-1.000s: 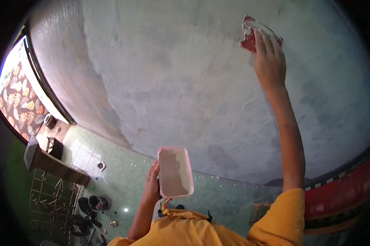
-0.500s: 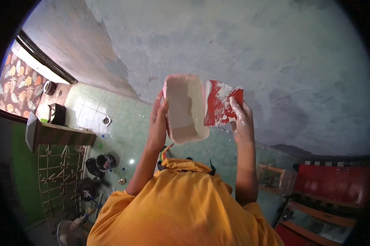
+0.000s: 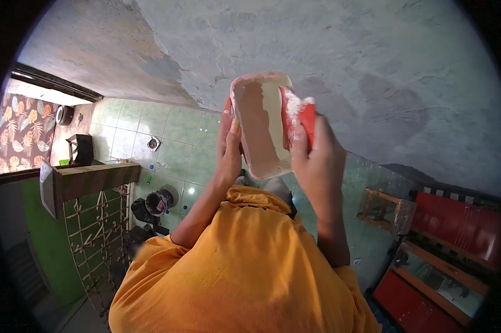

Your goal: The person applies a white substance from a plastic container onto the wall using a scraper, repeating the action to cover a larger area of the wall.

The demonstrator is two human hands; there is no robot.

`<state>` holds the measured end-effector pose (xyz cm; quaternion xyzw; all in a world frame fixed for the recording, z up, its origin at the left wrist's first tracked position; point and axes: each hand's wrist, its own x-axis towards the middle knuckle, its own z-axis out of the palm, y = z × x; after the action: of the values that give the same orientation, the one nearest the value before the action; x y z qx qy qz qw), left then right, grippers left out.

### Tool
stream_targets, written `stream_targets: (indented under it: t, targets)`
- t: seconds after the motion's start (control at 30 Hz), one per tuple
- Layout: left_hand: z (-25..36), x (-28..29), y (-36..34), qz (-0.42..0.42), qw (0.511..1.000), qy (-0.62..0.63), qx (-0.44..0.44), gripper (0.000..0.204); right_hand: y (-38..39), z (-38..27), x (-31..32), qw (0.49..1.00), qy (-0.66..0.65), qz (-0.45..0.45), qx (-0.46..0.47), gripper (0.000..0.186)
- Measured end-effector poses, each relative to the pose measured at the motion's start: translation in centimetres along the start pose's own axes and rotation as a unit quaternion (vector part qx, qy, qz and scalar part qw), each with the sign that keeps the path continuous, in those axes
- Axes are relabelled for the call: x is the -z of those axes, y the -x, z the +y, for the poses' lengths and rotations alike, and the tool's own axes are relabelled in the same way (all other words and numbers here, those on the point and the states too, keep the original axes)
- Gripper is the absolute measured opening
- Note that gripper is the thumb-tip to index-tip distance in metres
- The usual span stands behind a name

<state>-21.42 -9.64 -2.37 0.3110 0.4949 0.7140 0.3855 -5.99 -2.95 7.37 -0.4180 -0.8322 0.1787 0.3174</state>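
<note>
A rectangular pale container (image 3: pixel 250 125) with a pinkish rim and pale, creamy material inside is gripped along its left side by my left hand (image 3: pixel 228 155). My right hand (image 3: pixel 317 155) is closed on a flat red scraper (image 3: pixel 307 115) smeared with white paste, which is at the container's right rim, partly over its inside. Both hands are held out in front of my orange-shirted body (image 3: pixel 234 261), below the patched grey-white wall (image 3: pixel 284 39).
Green floor tiles (image 3: pixel 189 141) lie below. At left are a patterned panel (image 3: pixel 20 133), a shelf (image 3: pixel 98 183), a metal grille (image 3: pixel 95 238) and a bucket (image 3: pixel 160 202); at right, a red cabinet (image 3: pixel 456 227) and a wooden frame (image 3: pixel 372 211).
My right hand came down from high on the wall with the scraper to the container, which my left hand has raised in view. The scraper now overlaps the container's right edge.
</note>
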Motion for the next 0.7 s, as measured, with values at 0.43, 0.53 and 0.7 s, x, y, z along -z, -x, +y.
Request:
stream_targets:
  t: [0.43, 0.53, 0.7]
  targets:
    - [-0.9, 1.7, 0.6, -0.032, 0.996, 0.060, 0.052, 0.063, 0.7, -2.5, -4.3, 0.991, -0.056, -0.095, -0.078, 0.020]
    - [-1.3, 2.3, 0.7, -0.017, 0.998, 0.030, 0.057, 0.065, 1.3, -2.5, -3.6, 0.982, -0.125, -0.074, -0.123, 0.020]
    - [-0.6, 3.3, 0.8, -0.025, 0.998, 0.027, 0.059, 0.067, 1.9, -0.1, -2.3, 0.911, -0.333, -0.003, -0.243, 0.025]
